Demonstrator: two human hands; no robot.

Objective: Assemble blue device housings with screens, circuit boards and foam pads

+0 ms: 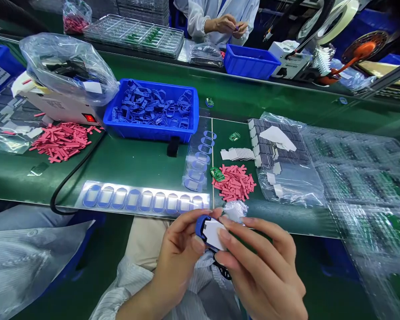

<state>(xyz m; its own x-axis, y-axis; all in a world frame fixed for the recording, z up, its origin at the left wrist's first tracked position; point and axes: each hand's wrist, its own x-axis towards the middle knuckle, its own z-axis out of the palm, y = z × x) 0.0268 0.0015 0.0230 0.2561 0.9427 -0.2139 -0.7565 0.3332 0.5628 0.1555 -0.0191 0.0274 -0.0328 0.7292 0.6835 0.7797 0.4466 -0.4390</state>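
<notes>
My left hand (176,255) and my right hand (258,262) both grip a blue plastic frame (202,229) with a white pad (215,234) on its face. Its lower part is hidden by my fingers. Just beyond my right hand lies a crumpled transparent plastic scrap (235,211). Past my fingertips are a pile of pink strips (235,183) with a small green circuit board (217,174) at its edge. A row of blue oval frames on a transparent strip (143,201) lies to the left.
A blue crate of blue frames (151,111) stands on the green conveyor belt (136,160), beside another pink pile (62,142). Transparent trays of green boards (363,178) lie right. Across the belt, a co-worker's hands (226,24) hold something small.
</notes>
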